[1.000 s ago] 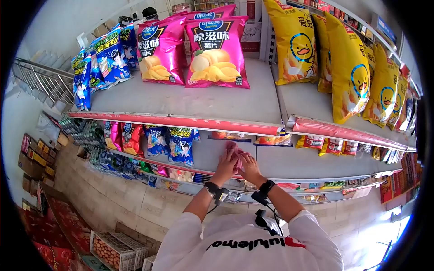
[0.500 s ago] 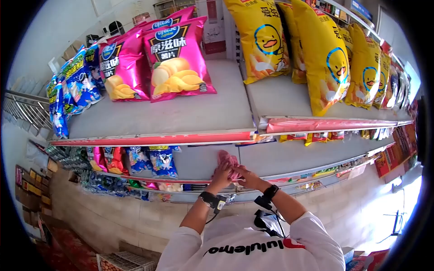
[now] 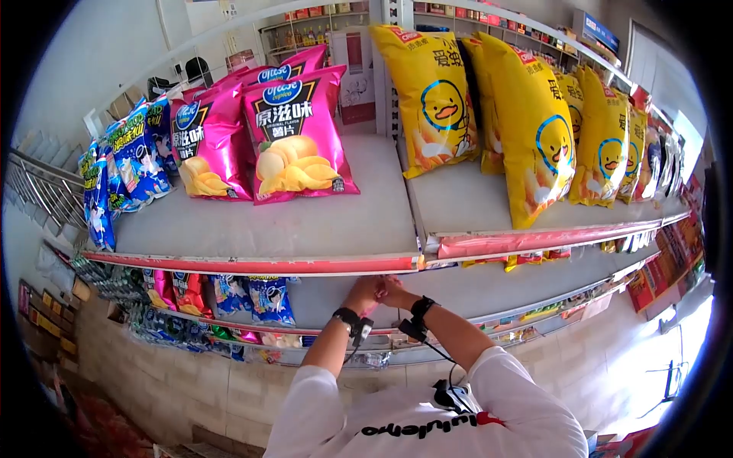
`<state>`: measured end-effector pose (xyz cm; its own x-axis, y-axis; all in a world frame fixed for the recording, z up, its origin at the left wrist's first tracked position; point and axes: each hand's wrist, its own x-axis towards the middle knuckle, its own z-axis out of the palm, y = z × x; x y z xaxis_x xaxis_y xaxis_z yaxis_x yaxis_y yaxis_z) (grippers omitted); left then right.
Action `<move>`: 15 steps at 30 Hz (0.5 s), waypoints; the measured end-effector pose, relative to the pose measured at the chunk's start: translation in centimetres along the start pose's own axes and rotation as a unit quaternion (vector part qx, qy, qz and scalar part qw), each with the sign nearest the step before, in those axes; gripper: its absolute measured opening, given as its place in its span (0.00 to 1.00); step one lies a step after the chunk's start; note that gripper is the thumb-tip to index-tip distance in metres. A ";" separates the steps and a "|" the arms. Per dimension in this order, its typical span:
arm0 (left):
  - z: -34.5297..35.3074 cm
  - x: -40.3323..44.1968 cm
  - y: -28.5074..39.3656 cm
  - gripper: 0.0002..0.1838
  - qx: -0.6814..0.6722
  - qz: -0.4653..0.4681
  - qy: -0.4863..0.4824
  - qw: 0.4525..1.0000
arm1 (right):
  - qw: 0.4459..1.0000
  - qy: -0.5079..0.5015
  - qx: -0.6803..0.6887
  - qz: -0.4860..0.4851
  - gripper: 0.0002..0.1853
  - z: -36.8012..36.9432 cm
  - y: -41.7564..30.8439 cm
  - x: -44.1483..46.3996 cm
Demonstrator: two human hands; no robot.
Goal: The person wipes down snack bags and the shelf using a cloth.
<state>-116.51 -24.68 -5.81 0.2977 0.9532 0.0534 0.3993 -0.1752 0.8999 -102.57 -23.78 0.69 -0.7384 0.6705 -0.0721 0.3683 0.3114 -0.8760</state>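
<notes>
My left hand (image 3: 362,296) and my right hand (image 3: 393,291) are close together over the second shelf (image 3: 458,294), just under the front edge of the upper shelf (image 3: 328,265). Their fingers are bent and small in view, partly hidden by the edge. The pink cloth seen in the earlier frames cannot be made out now, so what either hand holds is unclear. Left of my hands, blue snack bags (image 3: 269,300) stand on the second shelf. Above them, pink chip bags (image 3: 298,137) stand on the upper shelf.
Yellow snack bags (image 3: 431,103) stand on the upper right shelf. More blue bags (image 3: 137,156) are at the upper left. Lower shelves hold packaged goods. A metal railing (image 3: 46,187) is at the far left, and red boxes (image 3: 664,267) are at the right.
The view has turned and tilted, with the shelves shifting left. My hands have drawn together and moved farther under the upper shelf's edge. The pink cloth has gone out of sight.
</notes>
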 end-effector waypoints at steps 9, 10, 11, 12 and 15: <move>-5.6 -13.1 2.0 0.20 0.422 -0.068 0.153 0.891 | 0.988 -0.060 -0.058 -0.131 0.29 10.1 -2.4 3.0; -6.6 -14.0 1.0 0.21 0.329 -0.130 0.120 0.928 | 0.986 -0.087 -0.050 -0.132 0.29 10.6 -3.8 2.9; -7.2 -14.7 0.3 0.22 0.230 -0.191 0.087 0.950 | 0.983 -0.116 -0.042 -0.134 0.29 10.9 -4.7 2.9; -7.4 -15.1 -0.4 0.22 0.233 -0.194 0.087 0.949 | 0.983 -0.117 -0.038 -0.137 0.29 11.3 -5.0 3.0; -7.6 -15.5 -0.1 0.23 -0.071 -0.160 0.107 0.979 | 0.977 -0.068 -0.124 -0.162 0.29 11.7 -5.1 2.5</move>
<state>-127.75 -37.52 -3.47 -0.0181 0.9861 -0.1650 0.3129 0.1623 0.9358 -112.88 -31.60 -0.54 -0.9005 0.4201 0.1123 0.2163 0.6568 -0.7224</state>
